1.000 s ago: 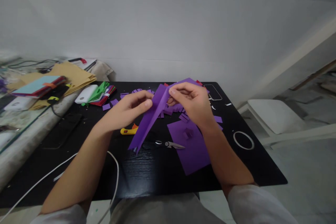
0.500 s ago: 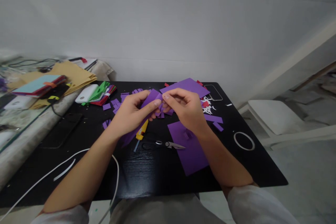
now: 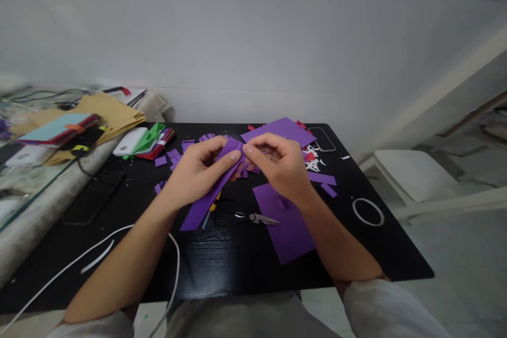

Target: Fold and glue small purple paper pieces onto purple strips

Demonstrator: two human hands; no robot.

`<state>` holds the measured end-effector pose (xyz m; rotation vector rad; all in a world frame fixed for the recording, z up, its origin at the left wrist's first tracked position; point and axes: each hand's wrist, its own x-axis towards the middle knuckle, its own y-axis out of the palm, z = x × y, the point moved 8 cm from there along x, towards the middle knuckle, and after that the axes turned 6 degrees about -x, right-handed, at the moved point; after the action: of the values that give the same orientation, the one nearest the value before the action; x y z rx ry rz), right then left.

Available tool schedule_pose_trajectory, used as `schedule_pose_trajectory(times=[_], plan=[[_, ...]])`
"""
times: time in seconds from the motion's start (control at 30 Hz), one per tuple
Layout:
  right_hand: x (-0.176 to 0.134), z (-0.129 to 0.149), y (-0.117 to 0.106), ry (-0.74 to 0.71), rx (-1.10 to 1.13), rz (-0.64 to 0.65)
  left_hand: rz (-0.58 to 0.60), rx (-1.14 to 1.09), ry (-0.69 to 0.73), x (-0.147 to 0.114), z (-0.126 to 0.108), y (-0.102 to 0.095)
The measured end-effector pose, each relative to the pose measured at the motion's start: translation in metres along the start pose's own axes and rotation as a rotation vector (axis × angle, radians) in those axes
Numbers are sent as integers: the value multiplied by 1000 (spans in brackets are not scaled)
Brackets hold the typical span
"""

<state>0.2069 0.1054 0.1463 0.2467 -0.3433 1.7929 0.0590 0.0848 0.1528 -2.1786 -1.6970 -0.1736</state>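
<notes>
A long purple paper strip (image 3: 202, 208) slants up between my hands above the black table. My left hand (image 3: 200, 170) is closed on it, thumb on top and fingers beneath. At the strip's upper end, my right hand (image 3: 279, 165) pinches the paper between thumb and forefinger; its other fingers are curled. Below the hands lie scissors (image 3: 257, 218) with black handles, their blades resting over a purple sheet (image 3: 291, 240). A yellow utility knife (image 3: 215, 203) is partly covered by the strip. Small purple paper pieces (image 3: 174, 156) lie beyond my left hand.
Another purple sheet (image 3: 281, 131) lies at the table's back, near white paper scraps (image 3: 313, 165). Green and red paper bundles (image 3: 152, 141) sit at the back left. A white cable (image 3: 176, 259) loops over the front edge. To the right are a tape ring (image 3: 368, 212) and a white stool (image 3: 415, 174).
The strip has turned in my hands, so its flat face and lower end show more and it covers more of the yellow knife. Both hands have barely moved.
</notes>
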Motion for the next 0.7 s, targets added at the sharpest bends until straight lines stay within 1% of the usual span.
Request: schedule_pose_trajectory(times=[0.17, 0.4, 0.7], plan=[[-1, 2, 0, -32, -17, 6, -17, -81, -22, -1, 2, 0], [-2, 7, -3, -12, 18, 39, -39, -180, -98, -2, 4, -1], [0, 3, 0, -4, 64, 48, -21, -196, -52, -2, 1, 0]])
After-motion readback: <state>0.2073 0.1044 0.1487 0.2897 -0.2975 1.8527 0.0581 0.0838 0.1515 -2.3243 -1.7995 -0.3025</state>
